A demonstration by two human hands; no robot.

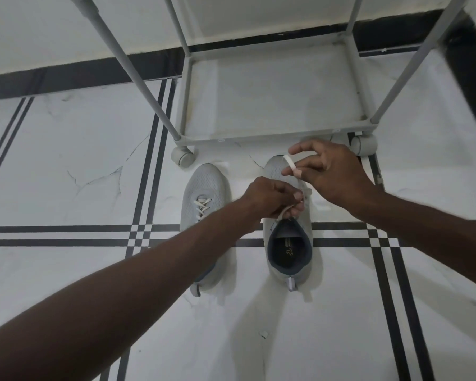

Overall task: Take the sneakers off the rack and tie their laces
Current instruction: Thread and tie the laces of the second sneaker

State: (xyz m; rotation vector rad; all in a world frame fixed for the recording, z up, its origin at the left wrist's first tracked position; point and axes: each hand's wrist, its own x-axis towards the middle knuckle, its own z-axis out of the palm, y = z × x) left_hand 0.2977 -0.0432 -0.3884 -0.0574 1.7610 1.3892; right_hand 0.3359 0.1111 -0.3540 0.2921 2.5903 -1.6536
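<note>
Both grey sneakers sit on the floor below the rack. The left hand pinches the right sneaker's lace; the right hand loops it. The left sneaker waits.

Soft, even indoor light, rather dim and cool, gives the view a greyish cast. The white floor carries faint glare and pale, diffuse shadows that spread toward the viewer from the 2 sneakers: the left sneaker and the right sneaker. Focus is mildly soft throughout, with compression smear on the forearms. Wide-angle distortion bends the tile lines and splays the rack poles outward at the edges. The right hand shows slight motion blur
</note>
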